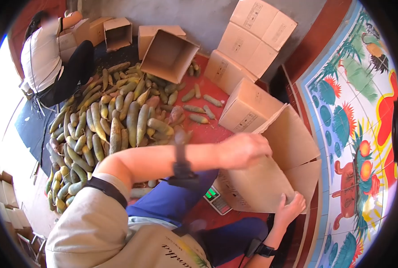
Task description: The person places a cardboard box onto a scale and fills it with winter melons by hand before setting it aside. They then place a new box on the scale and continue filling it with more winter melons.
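- My left hand [243,149] reaches across, fingers curled over the top edge of the open cardboard box [261,183].
- My right hand [290,207] lies flat, fingers spread, against the box's lower side.
- The box stands tilted over a digital scale [216,198], right of the cucumber pile [114,120].
- I see another person [47,53] crouched beyond.

A red floor [208,129] meets a grey wall [199,18] behind; at right runs a painted tile mural [355,111] of plants and fruit, and bright daylight glares at left
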A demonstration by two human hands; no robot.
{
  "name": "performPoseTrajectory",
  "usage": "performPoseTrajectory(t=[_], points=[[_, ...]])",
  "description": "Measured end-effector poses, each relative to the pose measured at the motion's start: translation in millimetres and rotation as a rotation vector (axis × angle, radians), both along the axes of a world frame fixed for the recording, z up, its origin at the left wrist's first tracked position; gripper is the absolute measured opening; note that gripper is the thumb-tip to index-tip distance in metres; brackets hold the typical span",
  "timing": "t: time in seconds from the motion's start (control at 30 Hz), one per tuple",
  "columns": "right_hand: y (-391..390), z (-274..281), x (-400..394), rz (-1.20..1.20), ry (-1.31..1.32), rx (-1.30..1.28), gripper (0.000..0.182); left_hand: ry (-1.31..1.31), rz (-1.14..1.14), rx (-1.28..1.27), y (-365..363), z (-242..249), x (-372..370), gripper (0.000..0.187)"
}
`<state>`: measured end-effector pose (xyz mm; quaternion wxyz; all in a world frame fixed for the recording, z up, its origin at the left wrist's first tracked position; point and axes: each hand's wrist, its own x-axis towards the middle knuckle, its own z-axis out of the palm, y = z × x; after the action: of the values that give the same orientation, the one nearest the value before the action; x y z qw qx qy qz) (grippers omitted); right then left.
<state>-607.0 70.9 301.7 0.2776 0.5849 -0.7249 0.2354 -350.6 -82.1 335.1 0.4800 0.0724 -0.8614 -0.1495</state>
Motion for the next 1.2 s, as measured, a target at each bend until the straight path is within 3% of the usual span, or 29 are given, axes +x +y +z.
performPoseTrajectory(t=[0.07, 0.17, 0.2, 0.3, 0.37, 0.43, 0.53, 0.6, 0.67, 0.8, 0.87, 0.93, 1.0, 1.03, 1.07, 1.13, 1.2], points=[[1.8, 0.1, 1.8, 0.0, -0.006, 0.066, 0.037, -0.009, 0.133, 0.115, -10.7, -16.6, 44.5, 0.02], [1.5, -0.3, 1.5, 0.047, 0.02, 0.045, 0.039, -0.276, 0.387, 0.504, -23.9, -42.0, 126.6, 0.016], [1.8, -0.6, 0.9, 0.052, 0.013, 0.059, 0.039, -0.373, 0.488, 0.529, -31.7, -64.4, 155.2, 0.017], [1.5, 1.0, -1.1, 0.08, 0.066, 0.016, 0.039, -0.559, 0.762, 0.682, -30.4, -146.8, 233.0, 0.022], [1.8, 1.1, -3.1, 0.094, 0.089, -0.023, 0.039, -1.002, 0.722, 0.533, -18.7, -212.4, 282.4, 0.026], [4.0, -0.2, -4.9, 0.085, 0.085, -0.072, 0.038, -1.008, 0.869, 0.856, -3.3, -299.9, 316.6, 0.029], [6.8, -0.8, -6.0, 0.09, 0.118, -0.102, 0.038, -1.098, 0.965, 0.949, 50.8, -365.9, 347.5, 0.03], [9.8, -3.5, -2.5, 0.085, 0.118, -0.079, 0.038, -1.142, 1.003, 0.998, 71.2, -367.1, 340.1, 0.033], [12.6, -4.4, 0.7, 0.077, 0.122, -0.067, 0.038, -1.188, 1.255, 1.021, 81.4, -350.8, 330.1, 0.033], [11.8, -4.7, 8.0, 0.067, 0.138, -0.051, 0.038, -1.214, 1.385, 0.944, 75.3, -358.4, 320.8, 0.033], [10.6, -3.1, 8.8, 0.064, 0.143, -0.054, 0.038, -1.455, 1.314, 0.94, 74.3, -348.4, 311.3, 0.031], [8.8, -2.5, 10.3, 0.054, 0.126, -0.054, 0.038, -1.441, 1.325, 0.86, 73.1, -355.4, 314.3, 0.032], [8.8, -1.9, 12.3, 0.052, 0.13, -0.063, 0.038, -1.427, 1.03, 1.184, 71.6, -336.3, 313.8, 0.038], [8.7, -2.0, 14.3, 0.051, 0.133, -0.059, 0.037, -1.423, 0.974, 1.213, 69.6, -322.5, 310.4, 0.049], [8.4, -1.6, 17.4, 0.059, 0.135, -0.066, 0.037, -1.413, 0.982, 1.216, 68.1, -308.6, 308.7, 0.049], [8.8, 0.4, 23.7, 0.044, 0.163, -0.069, 0.037, -1.228, 0.858, 1.484, 59.4, -288.3, 306.7, 0.055], [11.4, 4.0, 29.3, 0.025, 0.175, -0.083, 0.037, -1.086, 0.746, 1.535, 42.1, -319.6, 334.0, 0.054]])
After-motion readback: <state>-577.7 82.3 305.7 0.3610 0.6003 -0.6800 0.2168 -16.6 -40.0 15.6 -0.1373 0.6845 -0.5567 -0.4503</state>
